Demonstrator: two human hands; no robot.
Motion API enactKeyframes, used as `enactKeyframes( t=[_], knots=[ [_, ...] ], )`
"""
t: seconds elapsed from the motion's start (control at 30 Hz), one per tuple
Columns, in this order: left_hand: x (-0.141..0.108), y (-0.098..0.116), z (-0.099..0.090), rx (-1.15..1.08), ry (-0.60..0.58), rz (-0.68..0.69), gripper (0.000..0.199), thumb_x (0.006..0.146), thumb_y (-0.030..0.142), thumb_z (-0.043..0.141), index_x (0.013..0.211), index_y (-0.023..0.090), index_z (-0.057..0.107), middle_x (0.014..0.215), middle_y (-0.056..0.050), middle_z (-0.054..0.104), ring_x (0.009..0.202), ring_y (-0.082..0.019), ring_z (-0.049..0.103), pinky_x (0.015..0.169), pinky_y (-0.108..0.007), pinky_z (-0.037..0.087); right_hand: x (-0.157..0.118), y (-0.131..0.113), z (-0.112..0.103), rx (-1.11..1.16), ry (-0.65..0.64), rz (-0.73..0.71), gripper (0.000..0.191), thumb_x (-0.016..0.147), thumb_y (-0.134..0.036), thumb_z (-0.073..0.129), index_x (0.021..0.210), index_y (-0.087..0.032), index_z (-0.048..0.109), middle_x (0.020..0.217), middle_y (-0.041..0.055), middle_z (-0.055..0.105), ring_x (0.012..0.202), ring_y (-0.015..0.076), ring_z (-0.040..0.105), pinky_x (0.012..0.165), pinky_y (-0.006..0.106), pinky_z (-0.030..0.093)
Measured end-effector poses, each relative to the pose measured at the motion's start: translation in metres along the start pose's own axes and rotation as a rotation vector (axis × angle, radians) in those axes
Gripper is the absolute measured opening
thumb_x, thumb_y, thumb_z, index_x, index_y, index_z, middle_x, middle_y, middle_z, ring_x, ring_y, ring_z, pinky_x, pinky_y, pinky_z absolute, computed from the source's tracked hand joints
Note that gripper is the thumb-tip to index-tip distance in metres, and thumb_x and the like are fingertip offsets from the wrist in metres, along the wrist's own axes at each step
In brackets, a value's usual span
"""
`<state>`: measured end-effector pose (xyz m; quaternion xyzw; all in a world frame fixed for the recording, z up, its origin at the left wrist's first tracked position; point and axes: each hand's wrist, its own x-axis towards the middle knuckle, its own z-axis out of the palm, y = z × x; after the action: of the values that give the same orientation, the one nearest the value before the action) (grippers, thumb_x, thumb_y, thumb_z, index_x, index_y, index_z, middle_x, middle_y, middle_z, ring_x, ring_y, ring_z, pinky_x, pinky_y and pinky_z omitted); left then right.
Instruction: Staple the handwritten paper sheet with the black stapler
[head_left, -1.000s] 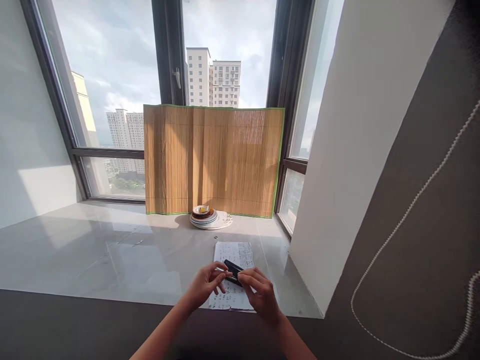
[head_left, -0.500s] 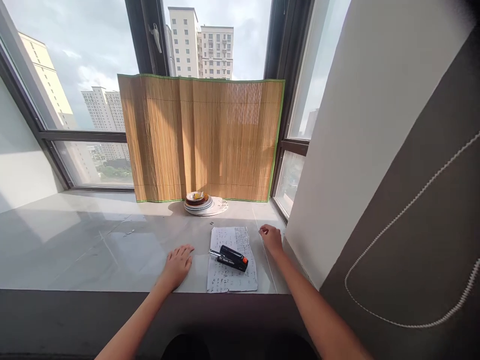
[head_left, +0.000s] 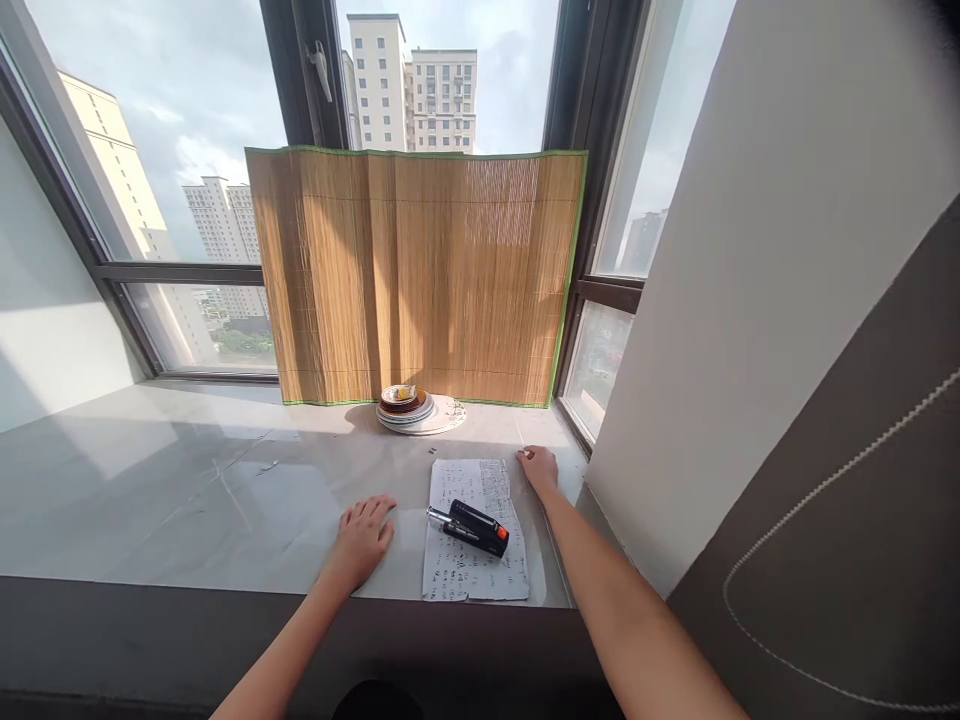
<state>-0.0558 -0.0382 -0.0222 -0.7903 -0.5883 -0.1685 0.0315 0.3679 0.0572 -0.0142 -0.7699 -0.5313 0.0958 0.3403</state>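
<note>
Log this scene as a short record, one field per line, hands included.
Left hand: palm down on the pale ledge, left of the paper, holding nothing visible
Right hand: right of the paper, fingers bent together; whether they pinch something small is unclear
Black device: lying on the paper, orange-red part at right, metallic tip at left
Paper: flat near the ledge's front edge, covered in handwriting
Stacked plates: beyond the paper
Bamboo mat: upright behind the plates, green-edged
</note>
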Motion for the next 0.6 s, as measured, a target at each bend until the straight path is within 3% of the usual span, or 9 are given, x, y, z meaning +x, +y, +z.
enactKeyframes(
  t=[0.13,0.23,0.3,0.4,0.53,0.6],
  knots=[
    [0.0,0.0,0.0,-0.006,0.005,0.01,0.04,0.1,0.024,0.048,0.136,0.027,0.067,0.149,-0.008,0.064,0.134,-0.028,0.058,0.115,-0.049,0.038,-0.007,0.005,-0.008,-0.042,0.011,-0.017,0.028,0.095,-0.028,0.063,0.118,-0.017,0.074,0.098,0.0087,0.078,0.092,0.0218,0.072,0.076,0.026,0.047],
    [-0.002,0.001,-0.001,-0.017,-0.01,0.003,0.04,0.101,0.024,0.048,0.136,0.026,0.067,0.149,-0.008,0.063,0.134,-0.029,0.057,0.115,-0.049,0.038,-0.023,0.006,-0.014,-0.188,-0.065,-0.103,0.021,0.098,-0.028,0.058,0.096,-0.016,0.075,0.092,0.009,0.075,0.087,0.0212,0.069,0.074,0.027,0.044],
    [-0.003,0.002,-0.003,-0.029,-0.025,-0.006,0.039,0.101,0.024,0.047,0.135,0.027,0.067,0.149,-0.008,0.063,0.134,-0.029,0.057,0.116,-0.049,0.037,-0.042,0.004,-0.015,-0.241,-0.105,-0.163,0.026,0.1,-0.029,0.058,0.082,-0.016,0.073,0.092,0.0109,0.073,0.09,0.0228,0.067,0.078,0.029,0.043],
    [0.002,0.004,-0.008,-0.02,-0.051,-0.01,0.035,0.102,0.024,0.048,0.13,0.027,0.068,0.143,-0.009,0.066,0.132,-0.028,0.058,0.113,-0.048,0.039,-0.077,-0.001,-0.013,-0.304,-0.065,-0.206,0.029,0.103,-0.025,0.049,0.092,-0.013,0.073,0.107,0.0177,0.069,0.106,0.0292,0.064,0.087,0.036,0.043],
    [0.038,0.009,-0.017,0.041,-0.17,-0.05,0.034,0.105,0.019,0.037,0.112,0.017,0.07,0.114,-0.015,0.073,0.116,-0.031,0.065,0.099,-0.045,0.049,-0.115,-0.005,-0.014,-0.418,-0.003,-0.247,0.03,0.105,-0.021,0.042,0.104,-0.012,0.07,0.111,0.0197,0.066,0.108,0.0313,0.061,0.089,0.04,0.042],
    [0.065,0.011,-0.018,0.031,-0.193,-0.05,0.032,0.103,0.016,0.038,0.113,0.014,0.069,0.113,-0.017,0.072,0.112,-0.031,0.067,0.095,-0.043,0.051,-0.122,-0.006,-0.017,-0.434,-0.017,-0.246,0.029,0.105,-0.022,0.042,0.102,-0.014,0.069,0.109,0.0183,0.065,0.107,0.0307,0.061,0.088,0.04,0.042]
  ],
)
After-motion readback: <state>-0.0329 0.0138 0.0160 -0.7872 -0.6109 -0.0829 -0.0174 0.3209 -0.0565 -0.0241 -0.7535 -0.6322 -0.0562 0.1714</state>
